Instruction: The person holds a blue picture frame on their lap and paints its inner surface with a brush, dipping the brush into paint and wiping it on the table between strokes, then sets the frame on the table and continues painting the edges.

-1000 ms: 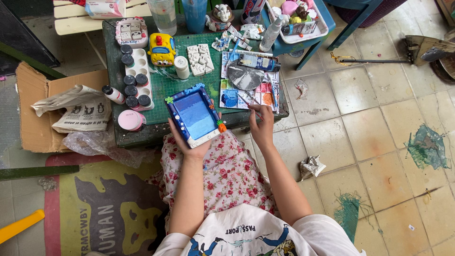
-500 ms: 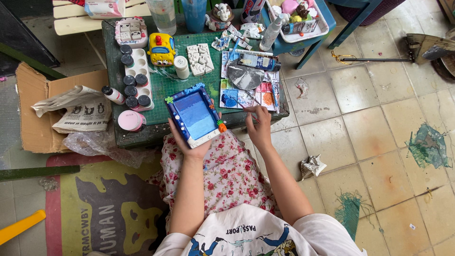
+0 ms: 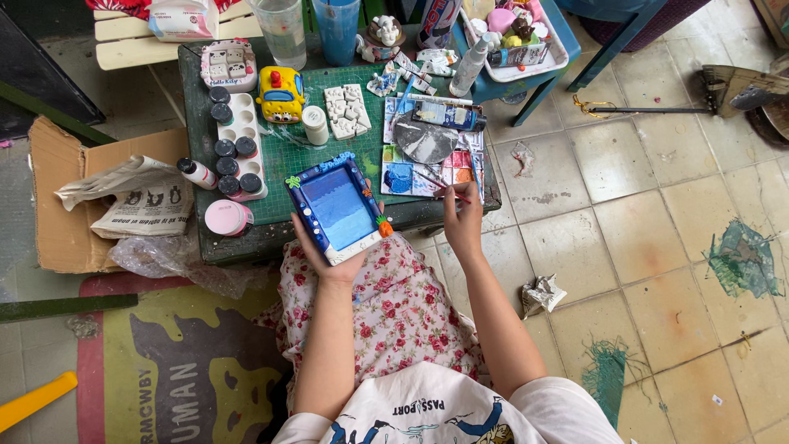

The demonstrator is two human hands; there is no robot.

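Note:
My left hand [image 3: 329, 261] holds a small rectangular frame [image 3: 339, 206] from below; it has a dark blue border with tiny decorations and a panel painted in blue bands. My right hand [image 3: 462, 218] grips a thin paintbrush [image 3: 440, 182] whose tip reaches over a square paint palette [image 3: 427, 163] with blue, red and orange patches. Both hands hover at the near edge of the low green-topped table [image 3: 289, 154]. A floral skirt covers my lap below.
On the table are a white tray with dark paint pots [image 3: 234, 146], a yellow toy car [image 3: 281, 93], white plaster pieces [image 3: 346, 110], two water cups [image 3: 282, 29] and a paint tube [image 3: 448, 116]. A cardboard box with newspaper [image 3: 136, 200] lies left; a crumpled paper [image 3: 541, 293] rests on the tiles.
My right hand has shifted slightly left and nearer the palette with the brush. The frame in my left hand has stayed in place.

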